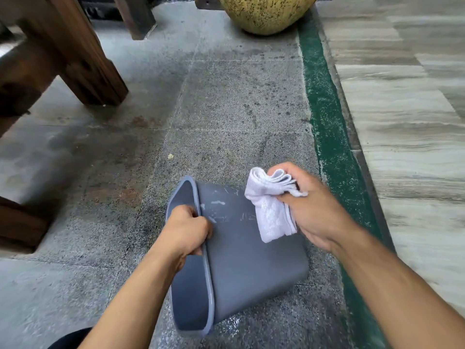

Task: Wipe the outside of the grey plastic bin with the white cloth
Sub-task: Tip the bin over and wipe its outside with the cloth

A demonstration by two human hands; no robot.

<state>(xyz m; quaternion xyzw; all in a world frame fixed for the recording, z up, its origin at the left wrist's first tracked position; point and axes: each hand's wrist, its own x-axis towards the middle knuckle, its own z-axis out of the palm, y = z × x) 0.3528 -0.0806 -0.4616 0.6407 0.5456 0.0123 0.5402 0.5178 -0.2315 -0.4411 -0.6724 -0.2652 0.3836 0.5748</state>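
The grey plastic bin with rounded corners [246,253] lies tipped on its side on the speckled stone floor [226,109], its open mouth turned to the person's left and one broad side wall facing up. The person's left hand [187,231] is curled over the bin's rim, fingers hooked inside the mouth, steadying it. The right hand [305,200] is closed around a bunched white terry cloth [270,207], whose loose end hangs down over the far right part of the bin's upturned wall; whether it is actually pressing on the plastic I cannot tell.

By my reckoning the wiping is at an early or middle stage. On the upturned wall, between the rim and the cloth, there are pale smears and scratchy white marks [217,204] not yet cleaned off. The part of that wall nearer the person looks plain and dull grey, though that may be its natural state. The walls turned toward the floor and the bin's base are hidden, so nothing can be said of them; they likely remain to be done.

Beyond the bin stands a mottled yellow glazed pot [264,13], and to the bin's far left a dark wooden bench leg [80,61].
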